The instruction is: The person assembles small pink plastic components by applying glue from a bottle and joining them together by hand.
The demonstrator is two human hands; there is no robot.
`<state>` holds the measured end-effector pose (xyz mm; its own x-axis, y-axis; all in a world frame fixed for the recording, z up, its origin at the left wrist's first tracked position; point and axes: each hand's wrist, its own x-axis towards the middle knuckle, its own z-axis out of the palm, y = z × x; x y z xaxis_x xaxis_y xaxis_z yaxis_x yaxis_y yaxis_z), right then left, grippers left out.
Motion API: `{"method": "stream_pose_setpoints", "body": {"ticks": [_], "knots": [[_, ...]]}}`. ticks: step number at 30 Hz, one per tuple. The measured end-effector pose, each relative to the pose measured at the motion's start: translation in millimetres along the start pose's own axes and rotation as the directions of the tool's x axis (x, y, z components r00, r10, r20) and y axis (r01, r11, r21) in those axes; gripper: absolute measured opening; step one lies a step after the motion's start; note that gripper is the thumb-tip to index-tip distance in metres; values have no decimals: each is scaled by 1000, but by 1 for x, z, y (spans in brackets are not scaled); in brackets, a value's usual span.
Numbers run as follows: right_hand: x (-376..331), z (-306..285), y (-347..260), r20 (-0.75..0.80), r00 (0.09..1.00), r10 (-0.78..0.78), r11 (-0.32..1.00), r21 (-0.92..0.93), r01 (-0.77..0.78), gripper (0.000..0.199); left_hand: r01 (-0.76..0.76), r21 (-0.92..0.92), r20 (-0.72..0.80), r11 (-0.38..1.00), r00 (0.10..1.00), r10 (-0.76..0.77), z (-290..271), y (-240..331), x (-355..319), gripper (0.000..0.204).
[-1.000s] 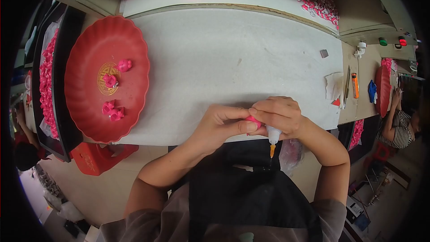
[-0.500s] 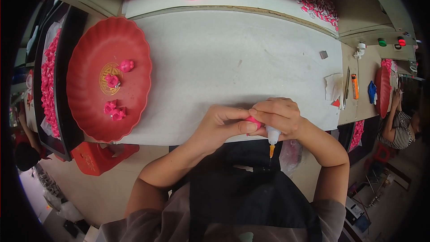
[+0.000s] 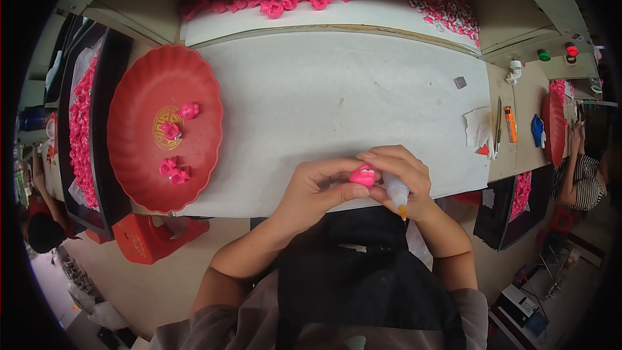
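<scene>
Over the near edge of the white-topped table (image 3: 311, 104), my left hand (image 3: 317, 191) pinches a small round pink plastic piece (image 3: 363, 175) with a white patch on its upper side. My right hand (image 3: 408, 172) is wrapped round a small translucent squeeze bottle (image 3: 395, 189). The bottle's thin needle tip, with an orange-yellow base, points down and toward me. Fingertips of the right hand reach the top of the pink piece. At the left lies a red scalloped tray (image 3: 139, 181) with several pink pieces (image 3: 171, 131) in it.
Heaps of pink parts (image 3: 285, 0) and smaller pink-and-white parts (image 3: 444, 3) fill the shelf behind. A black bin (image 3: 97, 155) stands left, a red stool (image 3: 146, 240) below. At right lie a grey square (image 3: 460, 82), a cloth (image 3: 478, 126) and an orange knife (image 3: 510, 124). Co-workers sit at both sides.
The pink piece has turned, so its white patch now shows. My right hand has shifted slightly and the bottle's tip has swung to the right. The whole view has moved a little.
</scene>
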<state>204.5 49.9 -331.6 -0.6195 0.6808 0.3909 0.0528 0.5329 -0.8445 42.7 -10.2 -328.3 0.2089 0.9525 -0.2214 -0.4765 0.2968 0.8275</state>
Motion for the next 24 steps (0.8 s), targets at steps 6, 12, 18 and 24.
{"method": "stream_pose_setpoints", "body": {"ticks": [6, 12, 18, 24], "knots": [[0, 0, 0, -66, 988, -141, 981, -140, 131, 39, -367, 430, 65, 825, 924, 377, 2, -5, 4, 24], [2, 0, 1, -97, 977, -189, 970, -173, 171, 39, -445, 605, 116, 660, 870, 480, 5, 1, 1, 28], [-14, -13, 5, -176, 982, -63, 984, -173, 32, 36, -201, 954, -31, 223, 671, 741, -48, 46, -27, 27], [-23, -18, 14, -252, 967, -35, 985, -171, -9, 36, 140, 987, -28, -80, 639, 769, -71, 97, -28, 36]]}}
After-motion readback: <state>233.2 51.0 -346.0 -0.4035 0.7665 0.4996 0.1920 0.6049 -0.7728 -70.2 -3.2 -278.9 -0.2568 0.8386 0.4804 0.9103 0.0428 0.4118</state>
